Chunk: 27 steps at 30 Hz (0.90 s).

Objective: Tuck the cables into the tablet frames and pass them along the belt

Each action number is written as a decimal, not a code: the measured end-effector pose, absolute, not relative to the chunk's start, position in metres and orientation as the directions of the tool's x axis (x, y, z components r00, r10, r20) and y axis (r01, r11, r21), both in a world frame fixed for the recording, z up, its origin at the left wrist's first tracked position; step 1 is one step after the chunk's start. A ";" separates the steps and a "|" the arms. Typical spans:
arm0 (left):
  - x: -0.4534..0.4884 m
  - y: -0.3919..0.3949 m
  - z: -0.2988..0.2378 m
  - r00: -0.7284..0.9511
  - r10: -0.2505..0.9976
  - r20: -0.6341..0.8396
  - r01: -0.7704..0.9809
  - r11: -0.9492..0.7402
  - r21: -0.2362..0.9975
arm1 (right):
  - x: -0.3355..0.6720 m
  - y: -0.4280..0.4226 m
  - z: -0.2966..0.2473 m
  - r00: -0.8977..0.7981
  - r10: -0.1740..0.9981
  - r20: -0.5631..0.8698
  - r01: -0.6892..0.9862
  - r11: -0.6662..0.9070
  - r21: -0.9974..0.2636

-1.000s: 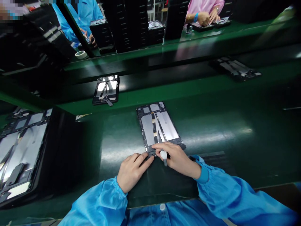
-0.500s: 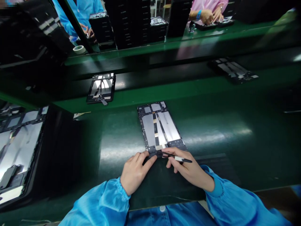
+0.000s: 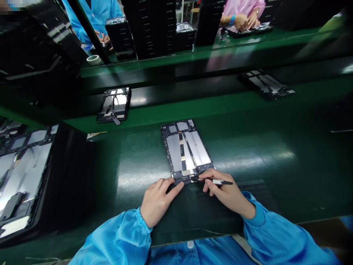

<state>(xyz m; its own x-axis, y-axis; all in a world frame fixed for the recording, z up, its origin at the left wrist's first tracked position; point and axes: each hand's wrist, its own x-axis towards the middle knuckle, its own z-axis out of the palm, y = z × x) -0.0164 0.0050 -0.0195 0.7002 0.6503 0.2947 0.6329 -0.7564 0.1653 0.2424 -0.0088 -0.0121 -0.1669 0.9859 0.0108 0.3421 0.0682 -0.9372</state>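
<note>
An opened tablet [image 3: 197, 147] lies on the green work surface, showing silver battery panels, dark flex cables and a black frame. My left hand [image 3: 158, 200] holds its lower left corner, thumb along the bottom edge and fingers curled at the side. In my right hand [image 3: 220, 187] a slim black-and-white tool [image 3: 217, 182], shaped like a pen or tweezers, is pinched between thumb and fingers. Its dark tip reaches the bottom edge strip of the tablet, close to a small connector area. The exact contact at the tip is too small to make out.
Similar opened tablets lie at the far left [image 3: 114, 105] and far right [image 3: 267, 84] on the dark strip. A tall stack of tablets [image 3: 24, 165] stands close on my left. Across the bench two co-workers' hands work among dark stacks [image 3: 151, 29]. A tape roll [image 3: 93, 60] sits there.
My right hand and the tool have shifted a little to the right along the tablet's bottom edge, the tool now lying flatter. My left hand and the tablet stay put. The far tablets have slid slightly left.
</note>
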 end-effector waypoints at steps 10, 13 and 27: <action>-0.023 0.009 -0.023 0.699 0.619 0.358 0.590 -0.782 0.199 | 0.226 -0.009 -0.007 -0.382 0.913 0.141 0.240 0.245 -0.939; -0.022 0.010 -0.024 0.697 0.610 0.376 0.588 -0.787 0.186 | 0.225 -0.007 -0.005 -0.398 0.906 0.144 0.258 0.261 -0.930; -0.019 -0.031 -0.018 0.813 0.509 0.284 0.467 -0.860 0.207 | 0.233 -0.037 -0.009 -0.317 0.910 -0.267 0.298 -0.171 -0.939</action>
